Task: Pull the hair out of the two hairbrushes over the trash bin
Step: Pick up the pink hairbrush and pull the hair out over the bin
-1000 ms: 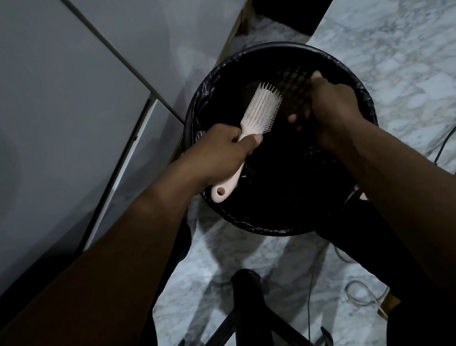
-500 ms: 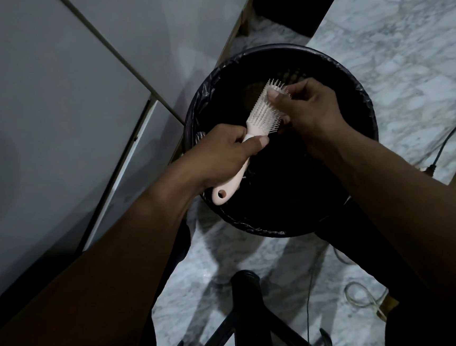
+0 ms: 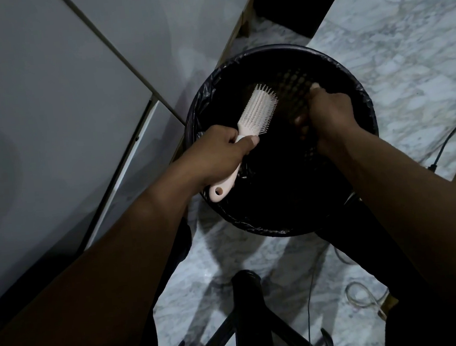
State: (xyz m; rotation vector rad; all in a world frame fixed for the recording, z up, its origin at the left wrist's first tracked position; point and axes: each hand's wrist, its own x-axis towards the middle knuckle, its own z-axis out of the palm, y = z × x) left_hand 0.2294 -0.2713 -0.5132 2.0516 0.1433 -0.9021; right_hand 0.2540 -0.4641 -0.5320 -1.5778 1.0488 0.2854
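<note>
White cabinet panels (image 3: 50,111): fill the left of the view, split by dark diagonal seams.

Left hand (image 3: 219,154): forearm enters from the lower left and runs up and right to the near-left rim of the bin. Fingers wrapped in a closed fist around the brush handle, thumb laid along the neck just below the bristles.

Hairbrush (image 3: 255,115): pale pink, narrow head, bristles facing right and toward the camera. Held tilted, head up and to the right over the bin's opening; the handle end (with a round hanging hole) sticks out below the fist at the bin's near-left rim.

Black stand (image 3: 247,309): dark post with splayed legs at bottom centre, on the marble floor (image 3: 402,33).

Trash bin (image 3: 289,222): round, black, lined with a black bag, standing on the floor against the cabinet. Perforated inner wall visible at the far side.

Right hand (image 3: 329,114): forearm enters from the lower right, hand over the bin's right half, apart from the brush head. Back of the hand faces the camera, fingers curled down and bunched together; what they pinch, if anything, cannot be made out against the dark interior.

Cables (image 3: 444,142): a dark lead at the right edge, and a pale looped cord lower right.
</note>
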